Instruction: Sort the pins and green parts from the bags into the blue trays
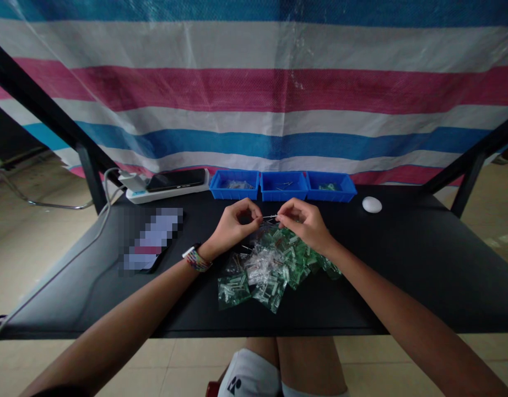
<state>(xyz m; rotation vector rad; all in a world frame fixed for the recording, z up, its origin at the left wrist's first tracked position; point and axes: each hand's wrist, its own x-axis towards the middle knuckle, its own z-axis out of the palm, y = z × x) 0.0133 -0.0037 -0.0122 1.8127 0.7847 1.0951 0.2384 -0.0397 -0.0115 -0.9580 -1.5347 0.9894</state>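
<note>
Thin metal rod (270, 216), one, at centre of the clock, raised between the hands above the far edge of the bags. Left hand (238, 223), at 9 o'clock: thumb and fingers pinched together on one end. Right hand (304, 223), at 3 o'clock: thumb and forefinger clamped on the other end. Small plastic bags, one heap, from 4 to 7 o'clock: green bags (297, 256) mostly to the right, clear bags (260, 264) nearer the middle; narrow pale pieces inside many, exact kind too small to tell. Blue trays, three, open-topped, in a row: left tray (234, 194), between 10 and 11 o'clock, containing clear, shiny material; middle tray (284, 195), just past 12, containing a few thin metal pieces; right tray (332, 195), at 2 o'clock, containing something green, details unclear. White oval object (372, 204), at 3 o'clock, beyond the right hand. White power strip (167, 194), near 10 o'clock, bearing a dark phone (177, 178). All on a black table (423, 259).
</note>
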